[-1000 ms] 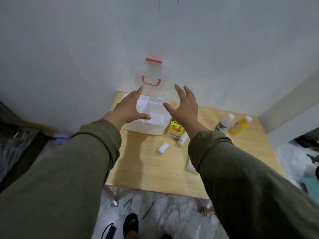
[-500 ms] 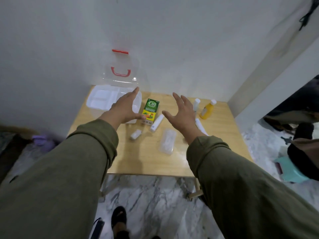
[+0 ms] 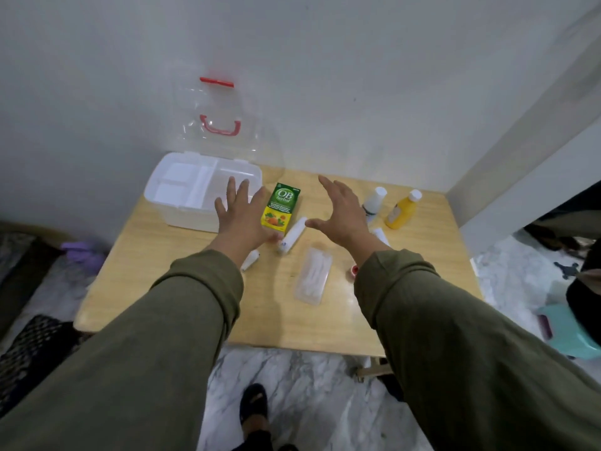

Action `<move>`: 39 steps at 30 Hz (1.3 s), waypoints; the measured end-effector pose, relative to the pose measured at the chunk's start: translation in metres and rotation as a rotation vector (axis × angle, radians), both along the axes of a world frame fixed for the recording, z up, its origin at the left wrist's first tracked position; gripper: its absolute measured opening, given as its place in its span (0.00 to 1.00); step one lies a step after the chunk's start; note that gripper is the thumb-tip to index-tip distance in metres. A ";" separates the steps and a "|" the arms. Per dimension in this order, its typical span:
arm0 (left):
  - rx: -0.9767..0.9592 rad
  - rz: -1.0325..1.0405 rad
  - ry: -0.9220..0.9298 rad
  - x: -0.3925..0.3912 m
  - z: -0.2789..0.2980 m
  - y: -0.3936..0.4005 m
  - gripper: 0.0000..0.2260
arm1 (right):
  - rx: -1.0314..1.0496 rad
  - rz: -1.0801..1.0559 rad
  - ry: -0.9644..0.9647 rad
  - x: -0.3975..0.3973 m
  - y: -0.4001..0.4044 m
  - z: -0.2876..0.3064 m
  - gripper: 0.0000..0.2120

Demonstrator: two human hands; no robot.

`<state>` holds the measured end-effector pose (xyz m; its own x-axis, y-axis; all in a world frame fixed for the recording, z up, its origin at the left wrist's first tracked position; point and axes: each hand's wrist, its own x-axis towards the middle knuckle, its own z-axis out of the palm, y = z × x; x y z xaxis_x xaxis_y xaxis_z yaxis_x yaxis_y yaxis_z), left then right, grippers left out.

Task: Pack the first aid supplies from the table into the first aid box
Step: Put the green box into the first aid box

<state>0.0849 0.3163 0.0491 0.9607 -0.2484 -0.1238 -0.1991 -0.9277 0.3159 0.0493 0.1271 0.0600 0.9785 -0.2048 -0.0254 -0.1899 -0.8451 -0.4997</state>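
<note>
At the far left of the worktop the box stands open against the wall, its clear lid raised with a red handle, its long axis across the worktop and its inner dividers showing. The left hand hovers at the box's near right corner with fingers spread and straight, holding nothing. A small white roll lies just beside that wrist, partly hidden by the sleeve. Right of the hand lies a green and yellow carton, flat, its long axis pointing away toward the wall. Just beside its near end a white tube lies tilted, its far end leaning right. Nearer the front edge a clear flat packet lies lengthwise, roughly parallel to the tube. The right hand hangs above the worktop between tube and bottles, fingers released and spread, thumb toward the tube, holding nothing. A small red item peeks out at its sleeve. Further right a white bottle and a yellow bottle lie side by side, caps toward the wall, and a white item lies partly hidden behind the right wrist.
</note>
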 end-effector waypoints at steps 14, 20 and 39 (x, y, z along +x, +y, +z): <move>0.196 0.115 0.020 0.022 -0.025 -0.030 0.50 | -0.313 0.440 0.192 0.096 -0.020 -0.008 0.41; 0.215 0.222 0.036 0.023 -0.027 -0.033 0.53 | -0.381 0.664 0.221 0.120 -0.013 -0.026 0.41; 0.226 0.274 0.049 0.025 -0.027 -0.037 0.54 | -0.439 0.830 0.153 0.138 -0.019 -0.046 0.34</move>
<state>0.1094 0.2791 0.0225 0.9795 0.0567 -0.1933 0.0772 -0.9920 0.0999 0.1873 0.1086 0.0139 0.8083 0.5325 -0.2513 0.5184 -0.8459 -0.1252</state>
